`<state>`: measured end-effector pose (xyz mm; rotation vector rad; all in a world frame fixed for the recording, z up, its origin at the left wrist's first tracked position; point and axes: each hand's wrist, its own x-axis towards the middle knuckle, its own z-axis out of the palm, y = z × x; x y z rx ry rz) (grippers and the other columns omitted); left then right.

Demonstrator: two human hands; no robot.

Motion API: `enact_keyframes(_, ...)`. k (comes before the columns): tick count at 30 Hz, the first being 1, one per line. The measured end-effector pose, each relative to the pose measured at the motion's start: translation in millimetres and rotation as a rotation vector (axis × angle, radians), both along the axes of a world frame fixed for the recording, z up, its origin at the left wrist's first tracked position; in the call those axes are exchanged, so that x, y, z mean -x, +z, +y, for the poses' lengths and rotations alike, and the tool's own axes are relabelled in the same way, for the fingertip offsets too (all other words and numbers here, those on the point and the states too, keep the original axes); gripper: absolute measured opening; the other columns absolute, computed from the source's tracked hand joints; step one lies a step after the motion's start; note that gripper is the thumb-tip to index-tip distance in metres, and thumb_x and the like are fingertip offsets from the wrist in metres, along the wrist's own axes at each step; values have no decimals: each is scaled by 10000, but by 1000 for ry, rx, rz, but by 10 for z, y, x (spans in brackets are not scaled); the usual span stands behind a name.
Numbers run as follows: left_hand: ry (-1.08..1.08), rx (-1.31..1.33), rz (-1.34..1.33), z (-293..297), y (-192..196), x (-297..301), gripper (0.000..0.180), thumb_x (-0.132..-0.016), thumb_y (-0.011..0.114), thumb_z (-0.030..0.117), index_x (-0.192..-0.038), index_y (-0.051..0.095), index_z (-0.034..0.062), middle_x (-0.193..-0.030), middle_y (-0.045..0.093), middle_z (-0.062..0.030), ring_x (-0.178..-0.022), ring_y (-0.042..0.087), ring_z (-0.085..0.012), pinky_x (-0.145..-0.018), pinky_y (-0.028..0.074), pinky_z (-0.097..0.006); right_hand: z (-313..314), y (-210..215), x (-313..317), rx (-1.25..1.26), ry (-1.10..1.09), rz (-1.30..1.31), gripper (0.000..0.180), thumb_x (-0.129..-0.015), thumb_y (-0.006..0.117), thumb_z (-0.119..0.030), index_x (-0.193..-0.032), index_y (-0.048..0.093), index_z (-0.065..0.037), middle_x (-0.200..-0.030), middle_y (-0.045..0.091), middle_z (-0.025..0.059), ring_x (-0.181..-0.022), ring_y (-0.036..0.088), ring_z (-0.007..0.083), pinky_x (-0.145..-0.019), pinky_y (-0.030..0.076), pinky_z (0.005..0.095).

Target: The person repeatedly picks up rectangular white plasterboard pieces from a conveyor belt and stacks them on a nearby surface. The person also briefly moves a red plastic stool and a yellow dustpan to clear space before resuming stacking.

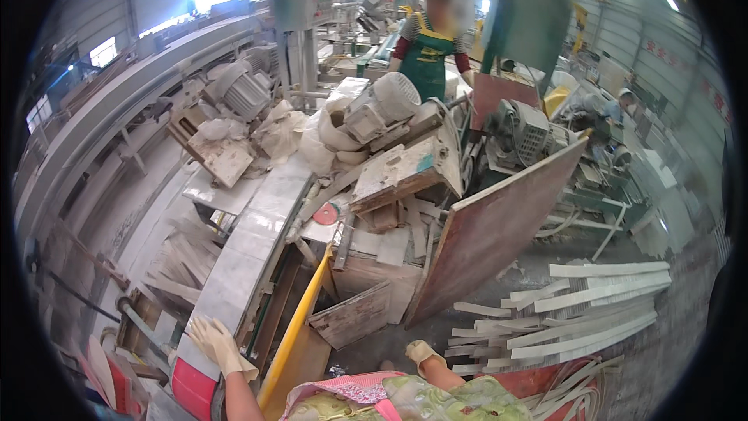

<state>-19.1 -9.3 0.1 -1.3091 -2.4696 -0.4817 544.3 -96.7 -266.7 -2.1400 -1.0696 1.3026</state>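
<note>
My left hand [222,347], in a pale rubber glove, lies flat with fingers spread on the near end of a conveyor line. Beneath it are smooth, whitish stone slabs [253,245] laid along the conveyor. A red panel [195,387] covers the conveyor's near end, beside my left wrist. My right hand [426,354], gloved alike, hangs in front of my patterned apron [460,399]. Its fingers are loosely bent, and no object shows in them. A yellow-edged board [302,335] stands between the conveyor and my body.
Dusty motors [386,105] crowd the machine ahead. A large brown board [499,226] leans at its right. Long pale stone strips [584,296] are stacked on the right. Across the machine stands a person in a green apron [427,58]; another person [621,107] is farther right.
</note>
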Motion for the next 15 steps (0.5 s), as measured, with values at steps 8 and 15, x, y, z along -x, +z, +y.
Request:
enact_keyframes(8,-14,-113,-4,80,91,-180,535,-1085,559,320,-1403,671,-95,-1520,638,-268,-1490,514,-416,-1341,251,-538,-43,32,-215,7,-3,54,364,-963,583,-241,-924,819,34,-846,795,137,-750,721,215,-710,567,382)
enact_keyframes(15,-6,-100,10,58,59,-217,529,-1075,577,317,-1416,662,-80,-1505,649,-251,-1481,519,-401,-1324,272,-543,36,183,-297,82,37,29,361,-977,580,-236,-955,817,36,-864,805,140,-765,740,218,-722,581,380)
